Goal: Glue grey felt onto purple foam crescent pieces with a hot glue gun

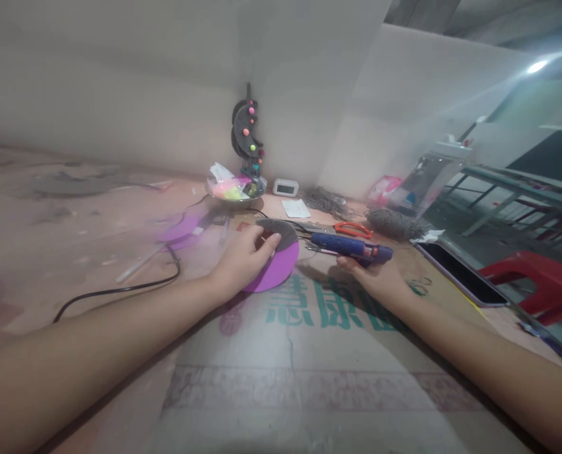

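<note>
My left hand (pixel 245 257) rests on a purple disc (pixel 275 271) lying on flattened cardboard (pixel 309 353), with its fingers bent over a grey piece (pixel 283 230) on top of the disc. My right hand (pixel 375 277) grips a blue glue gun (pixel 351 246), held sideways with its nozzle pointing left toward the disc. The picture is blurred by motion.
Red-handled scissors (pixel 352 228) lie behind the glue gun. A bowl of coloured bits (pixel 236 190), a dark crescent ornament (pixel 247 135), a small white clock (pixel 285 187), a white card (pixel 296 208), a ball of twine (pixel 394 222), a phone (pixel 460 274) and a black cable (pixel 120 289) lie around. A red stool (pixel 540 280) stands right.
</note>
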The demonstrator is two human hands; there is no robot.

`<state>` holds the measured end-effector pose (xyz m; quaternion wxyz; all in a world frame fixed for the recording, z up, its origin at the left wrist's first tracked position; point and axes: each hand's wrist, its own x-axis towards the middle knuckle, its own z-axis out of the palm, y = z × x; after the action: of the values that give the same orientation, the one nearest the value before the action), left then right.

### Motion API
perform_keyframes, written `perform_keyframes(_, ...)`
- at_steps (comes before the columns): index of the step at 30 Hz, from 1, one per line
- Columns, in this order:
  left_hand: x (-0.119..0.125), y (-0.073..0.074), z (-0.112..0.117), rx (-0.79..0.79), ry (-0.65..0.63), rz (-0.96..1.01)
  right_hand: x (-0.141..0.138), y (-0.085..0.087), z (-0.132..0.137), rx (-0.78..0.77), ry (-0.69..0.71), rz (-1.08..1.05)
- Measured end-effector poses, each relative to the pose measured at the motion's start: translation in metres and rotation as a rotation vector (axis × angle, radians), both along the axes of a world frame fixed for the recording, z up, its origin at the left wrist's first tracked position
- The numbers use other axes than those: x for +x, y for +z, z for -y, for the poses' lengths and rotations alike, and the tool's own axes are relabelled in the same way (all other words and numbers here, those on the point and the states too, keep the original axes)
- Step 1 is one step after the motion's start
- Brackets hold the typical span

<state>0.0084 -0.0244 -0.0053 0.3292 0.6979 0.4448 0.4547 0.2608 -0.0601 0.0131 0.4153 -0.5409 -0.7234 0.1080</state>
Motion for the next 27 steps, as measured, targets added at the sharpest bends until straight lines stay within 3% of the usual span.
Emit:
perform_keyframes(20,-0.0003,-0.002,-0.0022,0.004,0.009,0.016,0.0001,-0.0002,-0.0011,-0.021,0.041,0.009)
perform_keyframes(27,-0.0006,-0.0014,-0.0015,0.025,0.02,-0.014,0.0008,-0.0022,-0.0033,0.012,-0.02,0.026)
